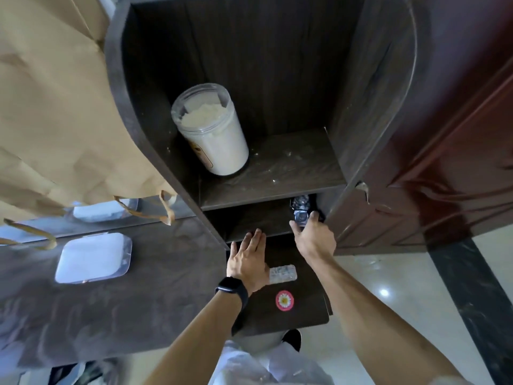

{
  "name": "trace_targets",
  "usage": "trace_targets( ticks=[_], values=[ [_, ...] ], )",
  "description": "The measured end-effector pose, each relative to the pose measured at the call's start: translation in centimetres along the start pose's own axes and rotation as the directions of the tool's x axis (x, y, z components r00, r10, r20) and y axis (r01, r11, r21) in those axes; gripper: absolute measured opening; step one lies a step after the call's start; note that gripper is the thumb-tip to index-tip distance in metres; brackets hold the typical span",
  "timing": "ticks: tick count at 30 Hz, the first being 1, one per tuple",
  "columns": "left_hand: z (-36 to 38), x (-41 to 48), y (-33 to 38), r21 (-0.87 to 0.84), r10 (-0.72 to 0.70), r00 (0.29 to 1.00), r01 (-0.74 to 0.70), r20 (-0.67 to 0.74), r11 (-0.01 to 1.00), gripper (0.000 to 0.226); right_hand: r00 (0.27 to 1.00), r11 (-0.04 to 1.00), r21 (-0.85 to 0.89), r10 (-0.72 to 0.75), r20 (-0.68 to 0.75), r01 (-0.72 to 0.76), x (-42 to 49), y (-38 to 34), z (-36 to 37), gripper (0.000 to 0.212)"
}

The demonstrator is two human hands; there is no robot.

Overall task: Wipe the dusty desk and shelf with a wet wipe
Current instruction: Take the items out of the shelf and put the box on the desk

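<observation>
A dark wooden shelf unit [277, 187] stands on the grey-brown desk [155, 295]. Its upper board carries white dust specks and a clear jar of white powder [213, 132]. My left hand [247, 257], with a black watch on the wrist, lies flat with straight fingers reaching into the low compartment under that board. My right hand [313, 237] grips a small shiny dark object [301, 211] at the right end of the same compartment. A whitish crumpled wipe [283, 274] lies on the desk just right of my left wrist; neither hand holds it.
A white lidded plastic box [93, 258] sits on the desk to the left. A brown paper bag [55, 107] hangs over the unit's left side. A round red daisy sticker [284, 300] marks the desk corner. A reddish door [458, 134] and glossy floor lie to the right.
</observation>
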State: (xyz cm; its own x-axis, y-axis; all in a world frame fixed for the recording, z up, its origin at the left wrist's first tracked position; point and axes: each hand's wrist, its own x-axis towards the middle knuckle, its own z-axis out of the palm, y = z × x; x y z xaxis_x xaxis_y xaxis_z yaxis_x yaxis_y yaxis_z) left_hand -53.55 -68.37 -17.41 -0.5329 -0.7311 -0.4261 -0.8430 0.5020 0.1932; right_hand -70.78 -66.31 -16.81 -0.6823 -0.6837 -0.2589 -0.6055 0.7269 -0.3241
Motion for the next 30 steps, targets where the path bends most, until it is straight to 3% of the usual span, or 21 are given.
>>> trace_targets(
  ticks=[3,5,10,13,16,22,30],
  values=[
    [-1.2,0.9,0.7,-0.045,-0.032,0.993,0.028,-0.112,0.999,0.066,0.995,0.992,0.078,-0.095,-0.022,0.096,-1.0,1.7,-0.2,0.041],
    [-2.1,2.0,1.6,-0.165,-0.069,0.984,0.041,-0.164,0.985,0.06,0.992,0.975,0.187,-0.117,-0.04,0.123,-2.7,3.6,-0.2,0.038],
    [-3.1,7.1,4.9,-0.554,-0.158,0.978,0.057,-0.137,0.83,0.076,0.997,0.969,0.237,-0.049,-0.059,0.062,-8.0,9.9,0.7,0.033],
    [-3.1,9.9,7.0,-0.669,-0.235,0.961,0.081,-0.144,0.739,0.081,0.998,0.965,0.26,-0.005,-0.064,0.021,-10.5,12.5,1.1,0.035],
    [-2.5,11.8,7.6,-0.662,-0.224,0.962,0.065,-0.159,0.747,0.087,0.993,0.947,0.321,0.058,-0.099,-0.023,-12.1,13.8,0.5,0.035],
    [-2.0,11.8,6.7,-0.643,-0.204,0.948,0.0,-0.244,0.766,0.077,0.976,0.917,0.39,0.158,-0.149,-0.088,-13.6,14.6,-0.6,0.038],
    [-1.9,1.3,1.8,-0.563,-0.076,0.969,-0.072,-0.236,0.823,0.063,0.999,0.946,0.322,-0.032,0.03,0.02,-13.6,10.9,0.4,0.031]
  ],
)
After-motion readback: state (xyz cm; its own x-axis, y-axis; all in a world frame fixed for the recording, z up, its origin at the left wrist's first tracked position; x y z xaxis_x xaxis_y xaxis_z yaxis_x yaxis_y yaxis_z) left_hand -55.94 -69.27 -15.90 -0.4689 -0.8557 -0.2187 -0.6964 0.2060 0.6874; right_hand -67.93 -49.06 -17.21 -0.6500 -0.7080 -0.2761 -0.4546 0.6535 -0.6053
